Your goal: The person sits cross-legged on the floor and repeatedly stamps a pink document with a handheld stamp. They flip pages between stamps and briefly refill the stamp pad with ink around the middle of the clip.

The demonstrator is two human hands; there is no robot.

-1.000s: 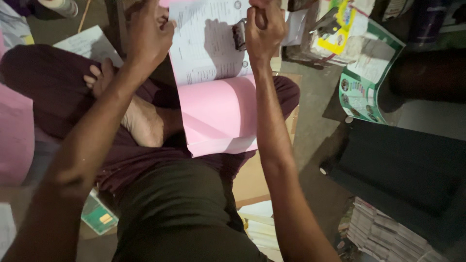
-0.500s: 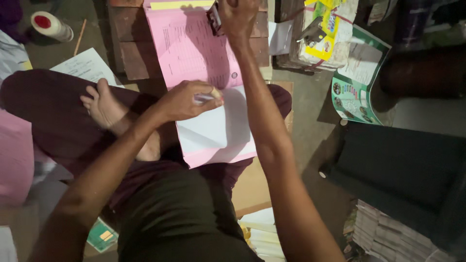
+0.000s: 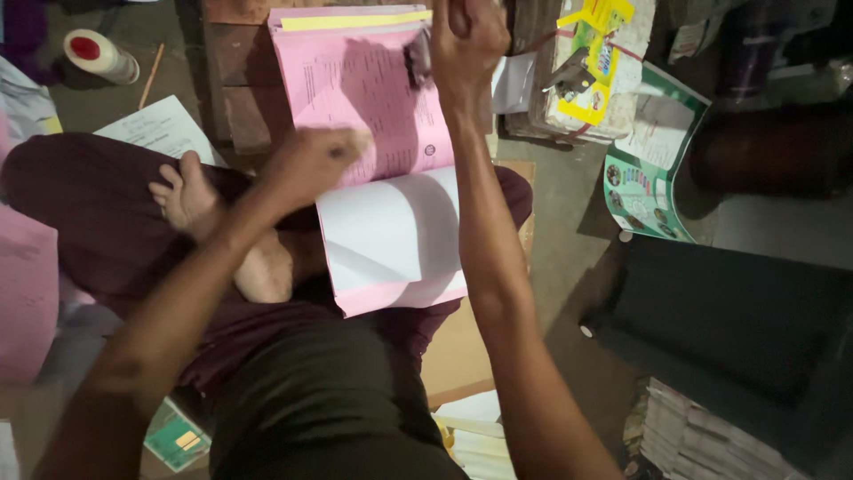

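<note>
Head-worn view, steeply downward, close.

Paper sheets (image 3: 391,222) on the lap — glue bottle (image 3: 99,55) far left, booklet (image 3: 653,164) right.
</note>
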